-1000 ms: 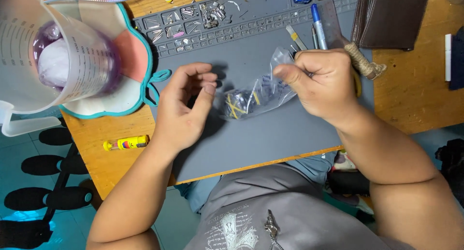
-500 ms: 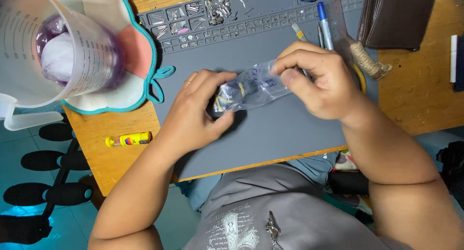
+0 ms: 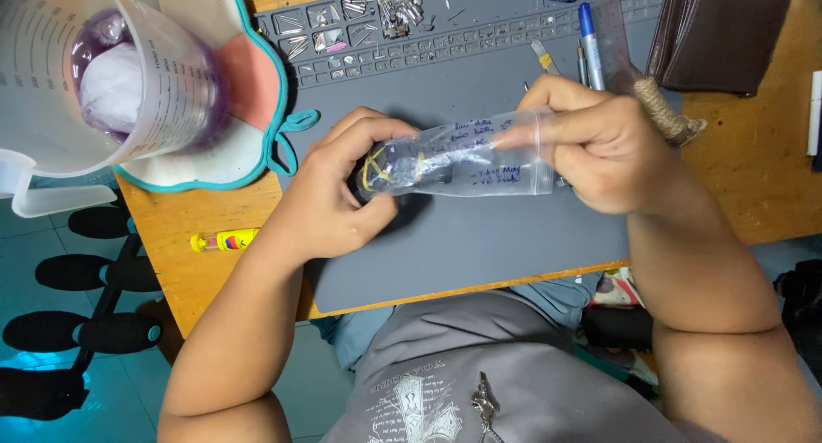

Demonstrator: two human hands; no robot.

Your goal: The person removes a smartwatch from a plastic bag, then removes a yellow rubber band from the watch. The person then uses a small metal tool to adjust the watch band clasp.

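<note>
Gripping a crinkly clear plastic bag (image 3: 467, 162), left hand (image 3: 338, 195) and right hand (image 3: 599, 148) fingers pinching its ends, smooth grey mat (image 3: 479, 246)

A small clear plastic bag (image 3: 467, 156) lies stretched lengthwise between two hands above the grey mat (image 3: 479, 246) on the counter, nearer the mat's far edge than its near one. The bag is wrinkled and see-through, with handwritten blue lines across its middle. Its left end holds a dark object looped with yellow bands, gripped by the left hand (image 3: 338, 195). The right hand (image 3: 604, 143) pinches the bag's open right end, its fingers (image 3: 522, 135) showing through the plastic. The bag runs roughly level, held clear of the mat.
</note>
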